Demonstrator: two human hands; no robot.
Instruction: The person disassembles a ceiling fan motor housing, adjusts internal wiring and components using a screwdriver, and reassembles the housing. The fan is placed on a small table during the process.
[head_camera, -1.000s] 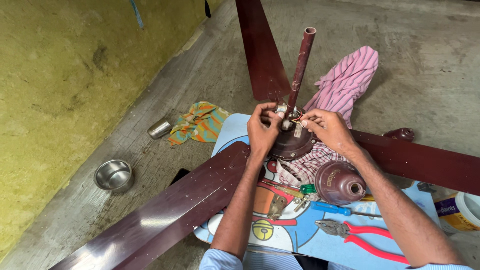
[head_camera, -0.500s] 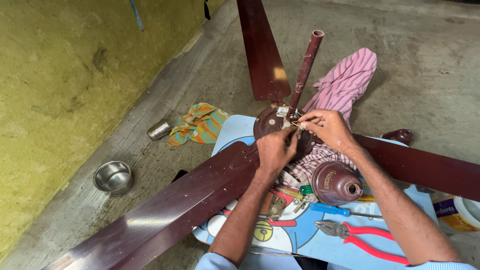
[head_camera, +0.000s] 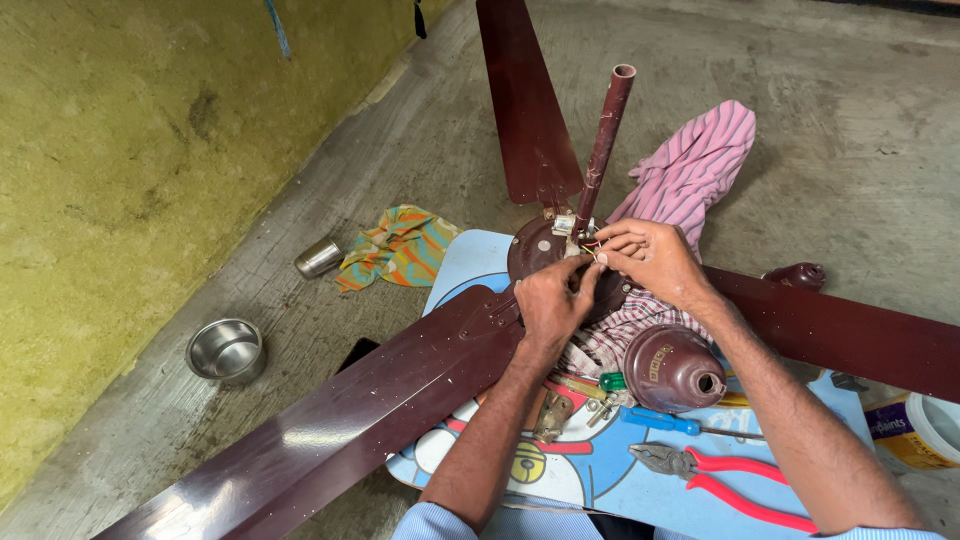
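Observation:
A maroon ceiling fan lies on the floor with its motor hub (head_camera: 532, 250) under my hands and its down rod (head_camera: 604, 140) sticking up. My left hand (head_camera: 548, 300) rests on the hub, fingers curled against it. My right hand (head_camera: 650, 258) pinches thin wires (head_camera: 590, 243) beside a small white block (head_camera: 563, 225) at the rod's base. Three blades spread out: one far (head_camera: 525, 100), one toward the lower left (head_camera: 330, 430), one to the right (head_camera: 850, 330).
A maroon canopy cup (head_camera: 672, 368) sits by my right forearm. Red-handled pliers (head_camera: 720, 472), a blue-handled screwdriver (head_camera: 660, 420) and a green-capped tool lie on a blue cartoon mat (head_camera: 470, 262). A pink striped cloth (head_camera: 690, 165), colourful rag (head_camera: 398, 248), steel tumbler (head_camera: 318, 258), steel bowl (head_camera: 226, 350), paint tub (head_camera: 915, 430).
My left hand has dropped from the wires near the rod's base onto the motor hub. My right hand stays at the wires.

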